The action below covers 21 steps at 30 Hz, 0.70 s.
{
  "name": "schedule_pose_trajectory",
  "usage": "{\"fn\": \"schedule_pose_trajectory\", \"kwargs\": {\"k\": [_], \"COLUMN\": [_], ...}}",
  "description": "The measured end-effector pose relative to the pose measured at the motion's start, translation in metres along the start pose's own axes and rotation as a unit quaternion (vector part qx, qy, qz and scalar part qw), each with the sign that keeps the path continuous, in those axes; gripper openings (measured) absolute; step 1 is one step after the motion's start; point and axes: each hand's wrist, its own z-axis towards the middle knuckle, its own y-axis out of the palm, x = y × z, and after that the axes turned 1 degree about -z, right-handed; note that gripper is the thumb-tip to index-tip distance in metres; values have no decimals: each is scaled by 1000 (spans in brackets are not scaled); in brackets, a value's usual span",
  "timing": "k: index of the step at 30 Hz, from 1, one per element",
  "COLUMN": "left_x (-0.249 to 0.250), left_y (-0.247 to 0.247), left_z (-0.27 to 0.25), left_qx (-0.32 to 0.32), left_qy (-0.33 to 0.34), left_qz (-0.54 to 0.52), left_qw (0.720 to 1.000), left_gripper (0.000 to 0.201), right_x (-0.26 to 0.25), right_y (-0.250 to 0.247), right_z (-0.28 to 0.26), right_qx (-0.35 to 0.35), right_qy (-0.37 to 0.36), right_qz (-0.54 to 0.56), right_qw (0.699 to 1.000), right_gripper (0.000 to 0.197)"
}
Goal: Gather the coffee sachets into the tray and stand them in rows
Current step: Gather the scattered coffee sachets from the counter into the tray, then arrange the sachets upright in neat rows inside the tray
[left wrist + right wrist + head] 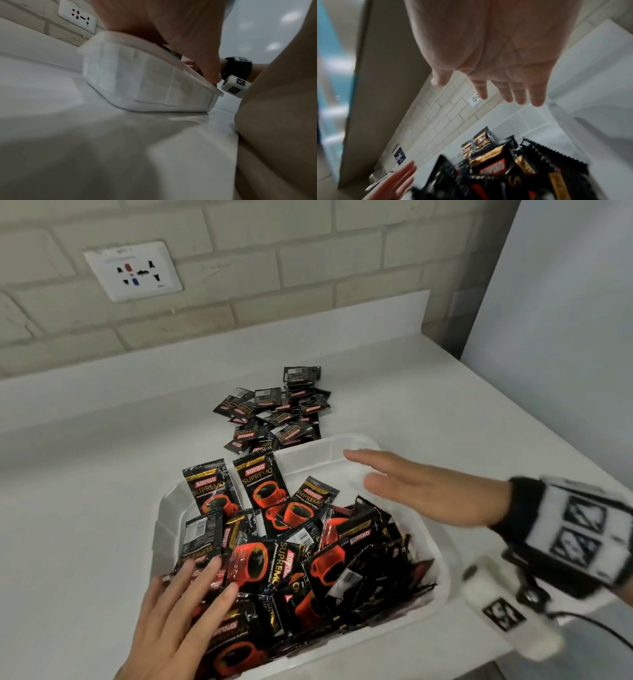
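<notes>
Left hand point(178, 621) lies flat, fingers point(219, 601) straight, on jumbled sachets point(294, 559) in the tray point(442, 563). Right hand point(428, 494) hovers above, fingers straight, holding nothing. More sachets on the far counter point(102, 474).

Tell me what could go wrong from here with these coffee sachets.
The sachets in the tray lie jumbled under the left hand, so standing them in rows may topple neighbours. The loose pile on the counter could scatter if the right hand sweeps it. The tray sits near the counter's edge and might slide.

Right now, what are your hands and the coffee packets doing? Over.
Left hand flat on tray sachets. Right hand open above tray. Loose pile still outside. Nothing blocking.
</notes>
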Motion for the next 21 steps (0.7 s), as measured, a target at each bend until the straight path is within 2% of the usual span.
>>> {"fn": "schedule_pose_trajectory", "kwargs": {"k": [3,7,11,14,16,18,21], "left_x": [-2,-10,-14,-15,-15,-16,-15], "left_y": [0,2,3,3,5,7,11], "left_z": [-1,2,4,4,3,3,1], "left_qx": [46,40,35,43,44,52,75], "left_qy": [-20,-26,-20,-8,-3,-1,-1], "left_qz": [-18,-10,-8,-5,-2,-4,-10], "left_qw": [999,999,999,999,999,999,997], "left_gripper": [72,79,74,73,71,66,54], "right_x": [-5,-7,0,1,-7,-16,-21], "right_y": [-6,7,18,12,5,-1,-2], "right_z": [26,47,50,49,51,60,87], "right_qx": [-67,-160,-219,-226,-222,-176,-122], "right_qy": [59,82,76,69,63,56,65], "right_qz": [-47,-97,-101,-88,-76,-105,-198], "right_qw": [995,979,968,968,970,977,970], "right_gripper": [65,58,65,74,62,54,54]}}
